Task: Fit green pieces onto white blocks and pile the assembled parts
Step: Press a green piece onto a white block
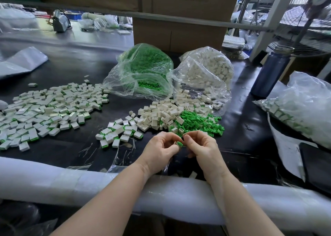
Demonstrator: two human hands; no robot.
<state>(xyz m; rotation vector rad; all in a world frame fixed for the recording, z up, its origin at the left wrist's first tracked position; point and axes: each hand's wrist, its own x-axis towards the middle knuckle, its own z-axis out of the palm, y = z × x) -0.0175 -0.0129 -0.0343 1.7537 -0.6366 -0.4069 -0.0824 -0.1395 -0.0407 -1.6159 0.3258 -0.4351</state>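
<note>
Lower centre of frame: the left hand (162, 148) and right hand (200, 146) meet fingertip to fingertip over the black table (71, 70). Both have fingers curled in, pinching one small green piece (180, 143) between them; a sliver of white shows by the left fingertips, prob. a block, but can't tell for sure. Forearms rest across a white foam roll (53, 183) along the table's near edge.

Just above the hands, centre-right: a loose heap of green pieces (198, 122), touching a heap of white blocks (161, 113) to its left. Both spill from clear bags behind, i.e. the green-filled bag (143, 69) at centre and the white-filled bag (206, 69) beside it, right.

Assembled parts, white w/ green edge: a small pile (118, 131) left of the hands, and a big spread (48, 108) across the left-middle of frame.

Right edge: another clear bag of assembled parts (300, 110), a dark blue bottle (270, 70) above-left of it. Top centre: a cardboard box (179, 33). Upper right: a fan (313, 11).
</note>
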